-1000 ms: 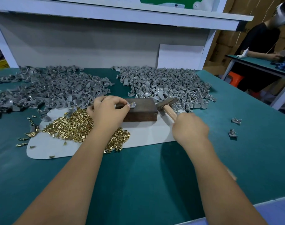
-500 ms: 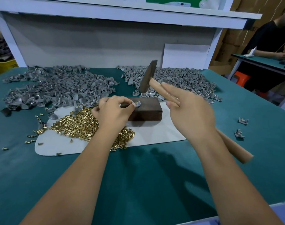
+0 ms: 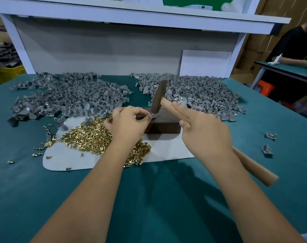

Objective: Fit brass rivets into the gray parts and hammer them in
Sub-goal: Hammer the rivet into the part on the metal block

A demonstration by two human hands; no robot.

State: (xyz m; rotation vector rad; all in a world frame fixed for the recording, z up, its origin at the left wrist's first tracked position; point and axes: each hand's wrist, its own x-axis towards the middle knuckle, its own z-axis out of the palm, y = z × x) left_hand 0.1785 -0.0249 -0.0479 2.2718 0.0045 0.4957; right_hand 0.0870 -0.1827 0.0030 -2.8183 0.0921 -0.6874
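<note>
left hand (image 3: 126, 124): grip pinching one small gray part (image 3: 153, 115) on top of the wooden block (image 3: 162, 126)
right hand (image 3: 204, 133): grip round the hammer (image 3: 159, 99) handle, head touching that part
brass rivets (image 3: 98, 137): heaped just left of the block
gray parts (image 3: 70, 97): two big piles behind the block on the worktop (image 3: 149, 199)

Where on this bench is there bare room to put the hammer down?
Free: green mat in front of the white sheet, around the forearms; also the right side, apart from two stray gray parts. Crowded: gray part heaps along the back and the rivet pile left of the block.
</note>
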